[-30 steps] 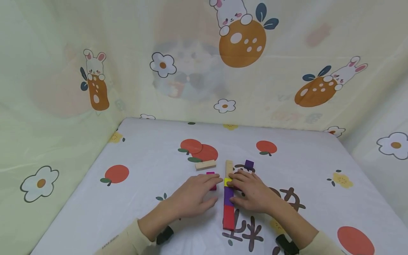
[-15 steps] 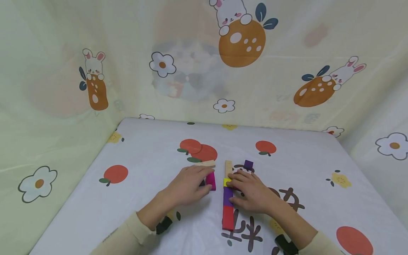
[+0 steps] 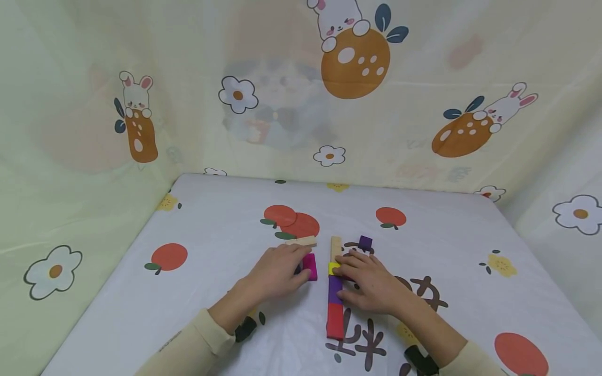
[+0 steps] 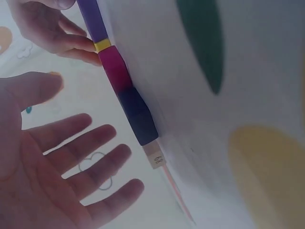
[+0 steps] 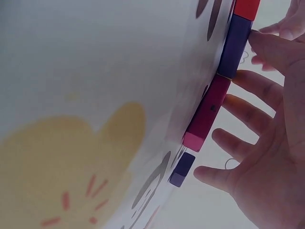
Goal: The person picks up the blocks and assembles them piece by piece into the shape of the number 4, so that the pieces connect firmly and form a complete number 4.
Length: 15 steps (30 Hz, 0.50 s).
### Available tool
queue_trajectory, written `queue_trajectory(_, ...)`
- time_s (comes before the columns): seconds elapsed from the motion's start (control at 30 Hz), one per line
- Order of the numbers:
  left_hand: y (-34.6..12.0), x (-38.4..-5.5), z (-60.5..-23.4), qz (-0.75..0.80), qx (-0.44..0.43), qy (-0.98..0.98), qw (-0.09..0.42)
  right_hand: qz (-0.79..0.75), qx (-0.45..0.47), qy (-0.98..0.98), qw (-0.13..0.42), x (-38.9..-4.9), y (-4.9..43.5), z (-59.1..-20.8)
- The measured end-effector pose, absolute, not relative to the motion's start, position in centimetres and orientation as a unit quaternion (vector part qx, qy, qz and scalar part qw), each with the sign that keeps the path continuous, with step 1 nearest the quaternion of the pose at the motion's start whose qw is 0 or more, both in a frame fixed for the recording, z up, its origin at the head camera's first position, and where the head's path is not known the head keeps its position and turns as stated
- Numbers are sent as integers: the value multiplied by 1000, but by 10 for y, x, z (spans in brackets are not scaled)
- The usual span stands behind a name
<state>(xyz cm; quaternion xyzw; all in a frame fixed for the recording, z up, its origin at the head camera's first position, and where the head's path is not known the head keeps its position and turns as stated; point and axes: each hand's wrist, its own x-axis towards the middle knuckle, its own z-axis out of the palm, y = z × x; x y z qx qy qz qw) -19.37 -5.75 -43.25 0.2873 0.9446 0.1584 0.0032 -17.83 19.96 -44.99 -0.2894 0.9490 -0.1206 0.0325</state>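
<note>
My left hand (image 3: 277,272) hovers low with fingers extended beside a magenta block (image 3: 310,267) and a navy block (image 4: 138,116). In the head view its fingers partly cover the navy block and overlap the near edge of a plain wooden block (image 3: 304,241). My right hand (image 3: 369,282) lies along a straight row of blocks, fingers loosely spread. Its index fingertip is at the small yellow block (image 3: 333,268) and its thumb tip at the purple block (image 3: 335,290). A red block (image 3: 335,321) and another wooden block (image 3: 336,248) form the row's ends. Another magenta block (image 5: 208,112) sits under the right fingers.
A dark purple cube (image 3: 365,243) stands beyond my right fingers. The white tablecloth (image 3: 226,230) carries printed fruit and lettering. A patterned curtain (image 3: 263,130) encloses the table's back and sides.
My left hand has moved left and slightly away from me, uncovering the magenta block and coming over the wooden block's edge. My right hand and the row stay in place.
</note>
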Motion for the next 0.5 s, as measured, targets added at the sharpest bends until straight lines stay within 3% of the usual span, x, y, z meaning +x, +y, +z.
queue_trajectory(0.27, -56, -197, -433, 128, 283, 950, -8, -121, -293, 948, 31, -178, 200, -452)
queue_trajectory(0.5, -54, -199, -436, 125, 261, 957, 22, -123, -289, 949, 35, -176, 200, -452)
